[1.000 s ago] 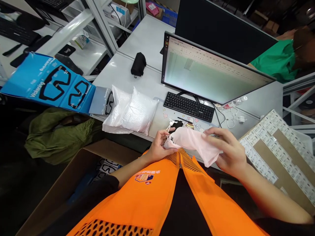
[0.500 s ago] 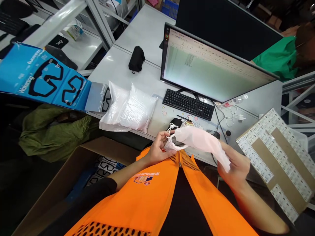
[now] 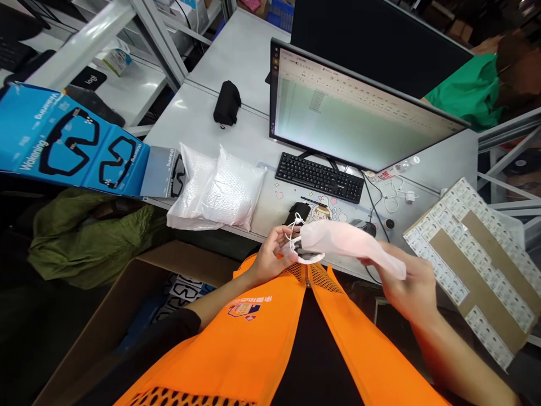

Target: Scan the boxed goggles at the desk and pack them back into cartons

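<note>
My left hand (image 3: 271, 255) is closed on a white drawstring pouch (image 3: 311, 259), its mouth open and its cord looped above my fingers. One end of a long, translucent white sleeve (image 3: 346, 239) lies at the pouch's mouth; what is inside the sleeve cannot be made out. My right hand (image 3: 412, 287), a little blurred, grips the sleeve's other end. Something dark shows just inside the pouch. Behind my left fingers a black case (image 3: 297, 214) rests at the desk's front edge.
Padded white mailers (image 3: 232, 189) lie at the desk's left edge beside blue printed boxes (image 3: 71, 141). A keyboard (image 3: 319, 177) stands before the monitor (image 3: 359, 113). Another black case (image 3: 227, 103) sits farther back. An open carton (image 3: 97, 321) is below left; a label-covered cardboard box (image 3: 477, 270) is at right.
My right hand has shifted slightly right with its end of the sleeve, which now lies straighter. My left hand keeps its hold on the pouch. The whole view has shifted a little.
</note>
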`<state>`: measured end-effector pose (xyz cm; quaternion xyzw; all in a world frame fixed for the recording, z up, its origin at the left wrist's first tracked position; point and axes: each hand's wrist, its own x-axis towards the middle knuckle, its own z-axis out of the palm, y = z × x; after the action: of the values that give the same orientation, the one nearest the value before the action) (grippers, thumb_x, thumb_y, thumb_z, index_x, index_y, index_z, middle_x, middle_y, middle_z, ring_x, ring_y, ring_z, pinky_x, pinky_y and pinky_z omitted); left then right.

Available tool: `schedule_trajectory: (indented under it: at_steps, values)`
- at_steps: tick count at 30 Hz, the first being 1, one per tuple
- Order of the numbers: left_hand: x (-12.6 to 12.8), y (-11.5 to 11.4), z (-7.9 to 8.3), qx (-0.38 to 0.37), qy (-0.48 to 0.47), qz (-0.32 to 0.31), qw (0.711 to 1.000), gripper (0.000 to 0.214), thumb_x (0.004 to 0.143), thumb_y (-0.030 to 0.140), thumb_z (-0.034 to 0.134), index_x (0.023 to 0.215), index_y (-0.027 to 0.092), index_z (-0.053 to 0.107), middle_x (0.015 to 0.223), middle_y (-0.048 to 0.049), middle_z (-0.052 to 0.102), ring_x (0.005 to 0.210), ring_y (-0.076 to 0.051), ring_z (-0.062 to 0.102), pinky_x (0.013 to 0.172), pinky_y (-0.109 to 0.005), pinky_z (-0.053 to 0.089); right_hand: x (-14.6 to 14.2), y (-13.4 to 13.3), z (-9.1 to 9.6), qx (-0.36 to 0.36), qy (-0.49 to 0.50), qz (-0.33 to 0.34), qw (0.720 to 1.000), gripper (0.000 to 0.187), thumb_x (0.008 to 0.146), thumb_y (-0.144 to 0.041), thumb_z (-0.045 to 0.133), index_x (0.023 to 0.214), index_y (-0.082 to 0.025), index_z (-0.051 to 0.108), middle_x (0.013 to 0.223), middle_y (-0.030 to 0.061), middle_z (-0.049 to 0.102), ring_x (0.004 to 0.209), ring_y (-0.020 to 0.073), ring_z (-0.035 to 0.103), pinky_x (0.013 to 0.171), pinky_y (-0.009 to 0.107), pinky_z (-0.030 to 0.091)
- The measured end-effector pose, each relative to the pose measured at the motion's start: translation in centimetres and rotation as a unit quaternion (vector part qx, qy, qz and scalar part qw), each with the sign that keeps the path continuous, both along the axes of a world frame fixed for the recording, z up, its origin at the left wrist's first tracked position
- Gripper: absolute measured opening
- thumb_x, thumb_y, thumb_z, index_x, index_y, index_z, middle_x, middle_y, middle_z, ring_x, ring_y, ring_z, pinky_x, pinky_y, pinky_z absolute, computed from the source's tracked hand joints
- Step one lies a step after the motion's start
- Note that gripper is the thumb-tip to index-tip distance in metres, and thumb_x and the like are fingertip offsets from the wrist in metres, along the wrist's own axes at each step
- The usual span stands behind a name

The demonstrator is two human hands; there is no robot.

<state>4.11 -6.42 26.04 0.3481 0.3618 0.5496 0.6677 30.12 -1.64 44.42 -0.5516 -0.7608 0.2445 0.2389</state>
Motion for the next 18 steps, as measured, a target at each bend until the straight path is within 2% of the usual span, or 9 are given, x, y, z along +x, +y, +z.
schedule_trajectory:
  at_steps: [4,9,13,15,18]
  values:
    - [-0.2,1.5,-1.4,-0.066,0.096,0.071,0.991,0.037,0.093,0.033,0.081,0.116,0.023,0.054,0.13,-0.0132,0.074,0.113,-0.021,0.074,0.101,-0.036,0.059,0.0,0.4,-1.8,-0.013,0.092,-0.095,0.991,0.017,0.099,-0.029,0.073,0.103,-0.02,0.087,0.081,0.0034,0.083,0.067,0.0181,0.077,0.066,0.025,0.064]
    - [-2.0,4.3,-4.2,-0.044,0.216,0.123,0.968,0.025,0.096,0.027,0.067,0.118,0.022,0.056,0.123,-0.0114,0.072,0.117,-0.023,0.074,0.1,-0.038,0.06,-0.4,0.4,-6.0,-0.089,0.175,-0.147,0.969,0.022,0.098,-0.04,0.078,0.101,-0.02,0.087,0.081,0.0045,0.082,0.068,0.0214,0.078,0.069,0.033,0.068]
    - [-4.0,4.6,-4.4,0.058,0.354,0.069,0.931,0.013,0.102,0.023,0.055,0.111,0.022,0.064,0.128,-0.0122,0.072,0.13,-0.026,0.07,0.112,-0.046,0.056,-1.0,0.0,-7.8,-0.14,0.211,-0.173,0.952,0.03,0.093,-0.047,0.082,0.1,-0.018,0.086,0.079,0.0058,0.081,0.067,0.0226,0.078,0.067,0.035,0.07]
    - [-4.5,3.8,-3.9,0.108,0.404,0.014,0.908,0.019,0.102,0.018,0.05,0.101,0.021,0.068,0.137,-0.0134,0.068,0.139,-0.027,0.065,0.118,-0.046,0.053,-1.1,-0.3,-8.0,-0.15,0.204,-0.183,0.95,0.031,0.092,-0.049,0.083,0.094,-0.018,0.086,0.076,0.0059,0.08,0.066,0.0229,0.078,0.067,0.036,0.07]
    - [-4.9,2.1,-3.4,0.114,0.443,-0.061,0.887,0.025,0.1,0.016,0.048,0.101,0.021,0.072,0.139,-0.0135,0.068,0.134,-0.028,0.068,0.115,-0.043,0.056,-0.9,-0.6,-8.3,-0.158,0.191,-0.196,0.949,0.033,0.091,-0.051,0.083,0.086,-0.018,0.084,0.076,0.0067,0.08,0.066,0.0238,0.078,0.067,0.036,0.071]
